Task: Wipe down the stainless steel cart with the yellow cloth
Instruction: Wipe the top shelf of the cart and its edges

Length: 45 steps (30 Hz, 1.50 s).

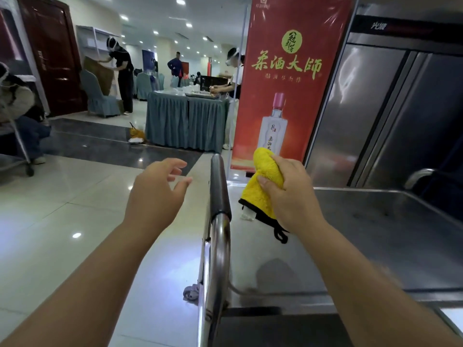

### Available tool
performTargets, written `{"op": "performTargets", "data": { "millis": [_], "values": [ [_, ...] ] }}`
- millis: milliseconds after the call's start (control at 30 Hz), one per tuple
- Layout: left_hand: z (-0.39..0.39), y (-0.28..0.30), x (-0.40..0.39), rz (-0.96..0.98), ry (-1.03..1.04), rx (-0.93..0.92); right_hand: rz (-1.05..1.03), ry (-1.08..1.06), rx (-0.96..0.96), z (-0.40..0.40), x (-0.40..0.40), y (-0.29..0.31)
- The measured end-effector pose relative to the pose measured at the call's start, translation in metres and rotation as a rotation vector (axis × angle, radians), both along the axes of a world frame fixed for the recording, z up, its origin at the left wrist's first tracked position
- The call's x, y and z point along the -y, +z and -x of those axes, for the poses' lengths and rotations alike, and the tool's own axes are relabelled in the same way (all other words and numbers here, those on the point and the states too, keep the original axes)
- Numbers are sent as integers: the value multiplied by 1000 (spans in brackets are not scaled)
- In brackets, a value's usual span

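1. The stainless steel cart (363, 246) sits right in front and to the right of the person. Its flat top tray runs away from the camera, and the push handle (218, 221) stretches front-to-back along the tray's left edge, with a dark grip sleeve on its far stretch.
2. The yellow cloth (263, 186) is bunched up and hangs above the tray's far-left corner, just right of the handle. It doesn't look like it's touching the steel yet.
3. The right hand (288, 196) has its fingers and thumb wrapped round the cloth, so it's the hand directly over the cart top.
4. The left hand (157, 194) is loose with fingers spread, holding nothing. It floats left of the handle, over the floor rather than the cart.
5. My guess: wiping means dropping the cloth straight down, then sweeping along the tray's long run.
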<state>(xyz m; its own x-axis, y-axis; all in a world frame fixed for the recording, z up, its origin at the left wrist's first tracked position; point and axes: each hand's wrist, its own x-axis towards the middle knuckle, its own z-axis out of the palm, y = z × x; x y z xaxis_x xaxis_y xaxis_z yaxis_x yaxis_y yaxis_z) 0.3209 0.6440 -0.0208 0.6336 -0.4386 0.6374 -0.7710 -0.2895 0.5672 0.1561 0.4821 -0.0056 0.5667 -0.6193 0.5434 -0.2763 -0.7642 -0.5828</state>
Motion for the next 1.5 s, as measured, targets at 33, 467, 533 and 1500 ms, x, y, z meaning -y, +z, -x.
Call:
{"op": "performTargets", "data": {
  "millis": [33, 467, 533, 1500],
  "values": [
    [-1, 11, -2, -15, -12, -12, -26, -9, -5, -2, -3, 8],
    [-18, 111, -56, -194, -175, -123, -258, -195, 38, -20, -64, 78],
    [-25, 113, -60, -217, -198, -124, -286, -216, 42, -22, -69, 79],
    [-187, 110, 96, -499, -532, 58, -340, -545, 122, -127, 30, 53]
  ]
}}
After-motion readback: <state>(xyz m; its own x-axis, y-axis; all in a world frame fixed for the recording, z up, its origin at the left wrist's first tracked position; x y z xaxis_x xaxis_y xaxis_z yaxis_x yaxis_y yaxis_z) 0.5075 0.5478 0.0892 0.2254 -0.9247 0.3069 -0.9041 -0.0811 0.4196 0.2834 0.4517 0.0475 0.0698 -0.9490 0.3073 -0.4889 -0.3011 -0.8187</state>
